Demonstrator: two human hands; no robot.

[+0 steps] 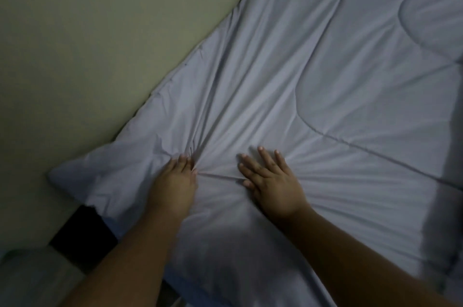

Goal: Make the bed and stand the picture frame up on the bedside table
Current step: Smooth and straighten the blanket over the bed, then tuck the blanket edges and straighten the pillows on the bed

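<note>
A pale grey quilted duvet (313,76) covers the bed and runs along the wall. Its corner (82,176) lies at the lower left. My left hand (175,181) presses flat on the fabric, fingers straight and close together, with creases fanning out from the fingertips. My right hand (270,181) lies flat beside it with fingers spread, pressing the duvet down. A ridge of cloth is bunched between the two hands. No picture frame or bedside table can be made out in this view.
A plain beige wall (87,43) borders the bed on the left. A dark gap (82,234) shows below the duvet corner, with a pale blurred surface (30,279) at the bottom left. The room is dim.
</note>
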